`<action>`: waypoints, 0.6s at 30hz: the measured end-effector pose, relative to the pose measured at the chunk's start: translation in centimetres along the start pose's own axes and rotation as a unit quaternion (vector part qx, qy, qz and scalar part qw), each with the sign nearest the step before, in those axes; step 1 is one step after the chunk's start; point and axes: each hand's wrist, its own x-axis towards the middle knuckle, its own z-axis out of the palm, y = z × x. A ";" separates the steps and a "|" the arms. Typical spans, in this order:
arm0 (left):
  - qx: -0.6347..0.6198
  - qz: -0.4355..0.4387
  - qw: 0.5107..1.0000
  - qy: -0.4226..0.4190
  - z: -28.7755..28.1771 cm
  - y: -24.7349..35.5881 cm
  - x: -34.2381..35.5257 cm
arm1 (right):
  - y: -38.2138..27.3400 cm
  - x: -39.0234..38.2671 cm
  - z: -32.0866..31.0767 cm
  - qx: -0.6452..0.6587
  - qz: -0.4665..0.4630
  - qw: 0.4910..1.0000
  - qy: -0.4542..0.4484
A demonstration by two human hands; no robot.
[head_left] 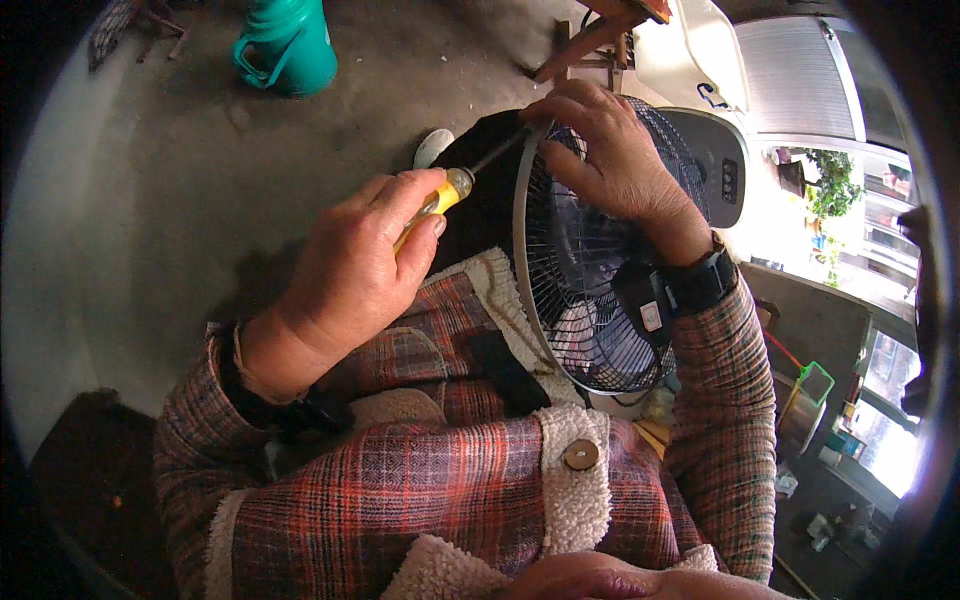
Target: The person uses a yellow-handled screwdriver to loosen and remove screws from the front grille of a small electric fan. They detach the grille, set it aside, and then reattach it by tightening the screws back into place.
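My left hand (370,260) is closed around the yellow clear handle of a screwdriver (436,200), whose thin shaft points up and right to the upper rim of a fan's grille (529,235). My right hand (605,160) grips the top of that rim near the screwdriver's tip, fingers curled over it; the tip itself is too small to make out. The fan, with a wire cage and dark blades, is tilted on its side by my plaid jacket (420,480). Beyond it lies the grey base (690,140) with a row of buttons.
A teal plastic jug (292,45) stands on the concrete floor (180,220). Wooden furniture legs (580,45) and a white panel (690,50) are at the top. On the right are potted plants (828,185) by a bright window and a green-framed object (812,385) among clutter.
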 end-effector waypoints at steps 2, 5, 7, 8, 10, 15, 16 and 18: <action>0.029 0.023 0.999 0.002 -0.1 0.0 0.1 | 0.1 0.1 0.0 0.002 0.008 1.000 -0.003; 0.278 0.112 0.953 -0.037 0.0 0.0 0.0 | 0.3 0.2 0.1 0.011 0.027 0.999 -0.021; 0.299 0.144 0.943 -0.012 0.3 -0.2 0.1 | 0.4 0.5 0.1 0.011 0.035 0.998 -0.043; 0.308 0.164 0.937 0.003 0.5 -0.3 0.2 | 0.5 0.5 0.1 0.021 0.024 0.999 -0.043; 0.140 0.110 0.984 0.030 0.5 -0.4 0.3 | 0.3 0.6 0.1 0.032 0.012 0.998 -0.046; -0.483 -0.350 0.800 -0.070 0.3 -0.7 0.1 | -0.4 0.3 0.1 0.028 0.004 0.999 -0.032; -0.562 -0.397 0.722 -0.077 0.3 -0.9 0.1 | -0.4 0.3 0.1 0.023 0.005 0.999 -0.022; -0.527 -0.386 0.751 -0.096 0.5 -1.0 0.0 | -0.5 0.3 0.4 0.014 0.020 1.000 -0.011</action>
